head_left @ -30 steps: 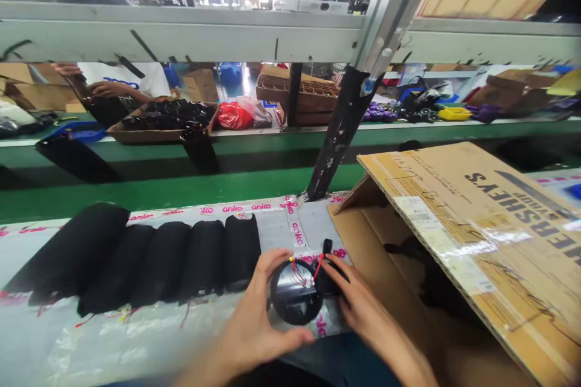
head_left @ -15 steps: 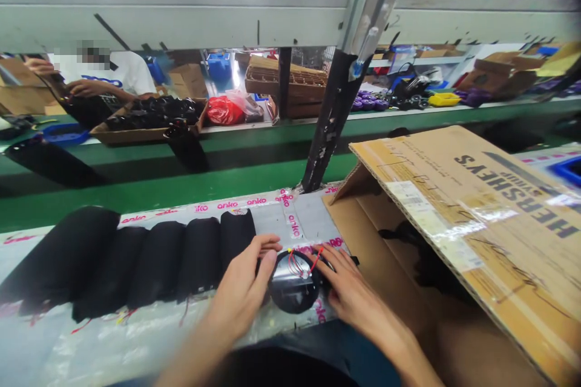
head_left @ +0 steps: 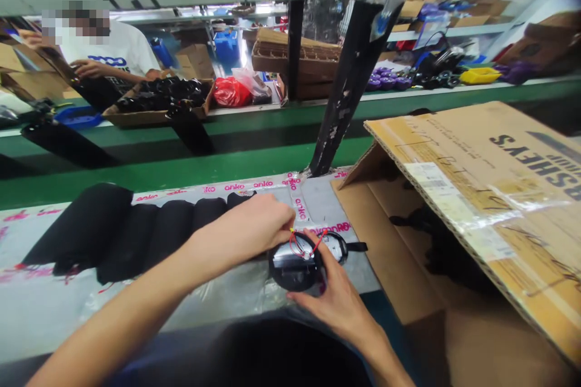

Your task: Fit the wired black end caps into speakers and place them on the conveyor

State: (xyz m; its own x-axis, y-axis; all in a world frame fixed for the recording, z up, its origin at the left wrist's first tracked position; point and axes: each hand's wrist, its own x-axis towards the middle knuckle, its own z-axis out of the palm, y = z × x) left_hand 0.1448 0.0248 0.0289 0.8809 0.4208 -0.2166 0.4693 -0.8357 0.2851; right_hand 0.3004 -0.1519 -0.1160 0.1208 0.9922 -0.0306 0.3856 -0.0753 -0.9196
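A round black housing with a shiny inner face stands on the plastic-covered table. Thin red wires with a yellow end come out of it. My right hand wraps its right side, thumb at the lower edge and fingers along the rim. My left hand has its fingers curled at the housing's upper left, close to the yellow wire end; its fingertips are partly hidden. Just right of the housing lies a round part with a black tab. Several black cylinders lie side by side at the left, partly behind my left arm.
An open cardboard box with dark items inside stands at the right. A dark metal post rises behind the table. Across the green strip, a person works beside a carton of black parts.
My left hand has moved up and over the housing's far left edge, its fingers now curled. My right hand has shifted toward the near right side, uncovering the tabbed part. The view has tilted down.
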